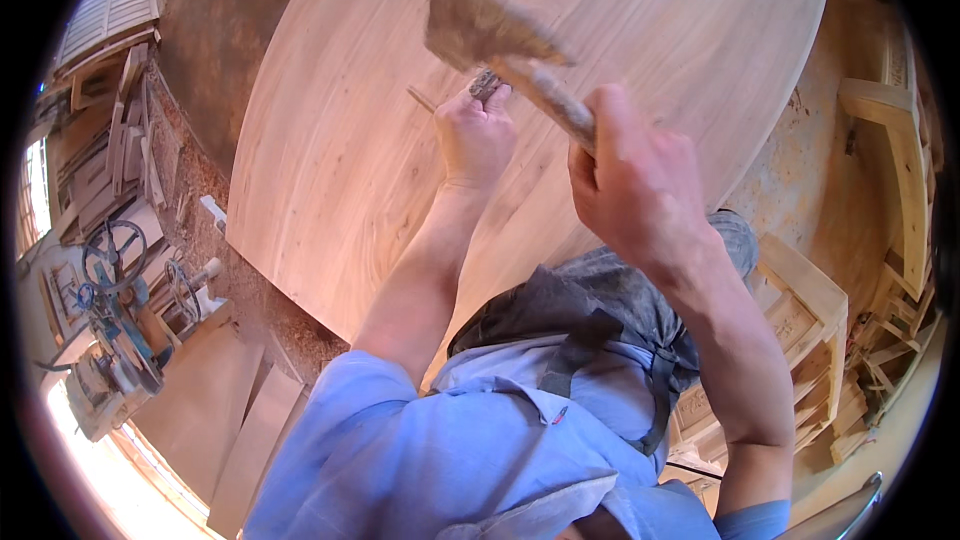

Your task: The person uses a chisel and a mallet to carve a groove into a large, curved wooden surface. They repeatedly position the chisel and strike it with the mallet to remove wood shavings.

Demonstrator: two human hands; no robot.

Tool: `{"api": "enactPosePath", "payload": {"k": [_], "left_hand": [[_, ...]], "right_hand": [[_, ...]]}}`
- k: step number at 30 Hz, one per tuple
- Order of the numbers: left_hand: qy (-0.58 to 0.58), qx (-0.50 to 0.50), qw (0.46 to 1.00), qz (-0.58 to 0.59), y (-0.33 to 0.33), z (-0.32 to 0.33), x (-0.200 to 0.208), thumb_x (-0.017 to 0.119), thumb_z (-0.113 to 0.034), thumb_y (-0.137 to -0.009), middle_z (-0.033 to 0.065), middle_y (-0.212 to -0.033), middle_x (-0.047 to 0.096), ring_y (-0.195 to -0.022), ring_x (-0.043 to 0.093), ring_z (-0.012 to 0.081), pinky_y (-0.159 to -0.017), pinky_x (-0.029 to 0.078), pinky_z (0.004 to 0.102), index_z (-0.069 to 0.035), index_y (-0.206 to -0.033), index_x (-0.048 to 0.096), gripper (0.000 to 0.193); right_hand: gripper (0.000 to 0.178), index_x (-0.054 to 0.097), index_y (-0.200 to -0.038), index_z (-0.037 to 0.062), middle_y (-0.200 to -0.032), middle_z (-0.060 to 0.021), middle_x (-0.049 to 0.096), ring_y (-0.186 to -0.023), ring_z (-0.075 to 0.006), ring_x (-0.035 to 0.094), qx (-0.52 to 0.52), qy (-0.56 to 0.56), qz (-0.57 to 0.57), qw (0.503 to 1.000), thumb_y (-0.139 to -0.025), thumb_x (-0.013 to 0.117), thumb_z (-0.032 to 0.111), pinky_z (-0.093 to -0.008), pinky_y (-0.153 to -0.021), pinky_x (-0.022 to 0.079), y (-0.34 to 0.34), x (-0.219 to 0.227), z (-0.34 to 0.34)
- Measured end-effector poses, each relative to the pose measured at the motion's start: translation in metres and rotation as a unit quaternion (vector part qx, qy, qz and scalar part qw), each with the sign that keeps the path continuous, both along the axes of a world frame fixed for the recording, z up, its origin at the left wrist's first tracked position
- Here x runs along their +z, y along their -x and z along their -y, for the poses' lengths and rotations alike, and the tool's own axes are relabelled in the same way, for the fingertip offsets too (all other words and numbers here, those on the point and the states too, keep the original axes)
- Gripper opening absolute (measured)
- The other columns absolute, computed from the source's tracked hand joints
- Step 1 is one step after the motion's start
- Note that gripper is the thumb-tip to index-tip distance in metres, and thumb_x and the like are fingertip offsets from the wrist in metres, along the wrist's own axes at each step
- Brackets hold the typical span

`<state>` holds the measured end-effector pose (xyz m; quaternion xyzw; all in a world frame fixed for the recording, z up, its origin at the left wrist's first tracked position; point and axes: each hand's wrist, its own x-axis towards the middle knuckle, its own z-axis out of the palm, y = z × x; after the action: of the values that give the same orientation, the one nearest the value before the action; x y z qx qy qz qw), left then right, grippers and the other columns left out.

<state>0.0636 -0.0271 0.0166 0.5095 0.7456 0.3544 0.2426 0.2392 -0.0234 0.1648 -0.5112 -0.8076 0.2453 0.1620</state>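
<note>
My right hand (645, 180) is closed round the handle of a wooden mallet (490, 25), whose blocky worn head is held over the panel and slightly blurred. Below the mallet head, my left hand (475, 135) grips what looks like a chisel (486, 84); only its battered round handle end shows above the fist, and its blade is hidden. The fist is at the broad pale wooden panel (330, 170). Just left of it, a short thin wooden peg (421, 98) shows against the panel.
A machine with a handwheel (115, 255) stands at the left, near stacked boards (110, 160). Wood shavings (260, 310) cover the floor beside the panel. On the right are wooden frame pieces (905, 170) and a panelled wooden piece (800, 290).
</note>
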Motion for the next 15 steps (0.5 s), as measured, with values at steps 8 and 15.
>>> {"api": "enactPosePath", "payload": {"k": [8, 15], "left_hand": [[-0.003, 0.006, 0.991, 0.131, 0.015, -0.009, -0.002, 0.075, -0.016, -0.090, 0.0170, -0.081, 0.076, -0.073, 0.073, 0.0219, -0.066, 0.052, 0.0380, 0.001, -0.091, 0.076, 0.017], [0.007, -0.002, 0.999, 0.046, 0.019, -0.009, -0.001, 0.076, -0.015, -0.089, 0.0133, -0.084, 0.077, -0.074, 0.069, 0.0178, -0.070, 0.052, 0.0359, 0.003, -0.093, 0.075, 0.018]], "right_hand": [[0.020, 0.053, -0.106, -0.0025, -0.083, -0.0294, 0.067, -0.081, -0.0499, 0.065, -0.128, 0.186, 0.015, 0.974, -0.089, 0.059, 0.008, -0.0543, -0.072, 0.052, -0.028, -0.027, 0.015], [0.022, 0.057, -0.102, -0.0047, -0.082, -0.0286, 0.065, -0.078, -0.0472, 0.066, -0.281, 0.347, -0.077, 0.892, -0.087, 0.059, 0.012, -0.0496, -0.072, 0.052, -0.079, -0.076, 0.085]]}}
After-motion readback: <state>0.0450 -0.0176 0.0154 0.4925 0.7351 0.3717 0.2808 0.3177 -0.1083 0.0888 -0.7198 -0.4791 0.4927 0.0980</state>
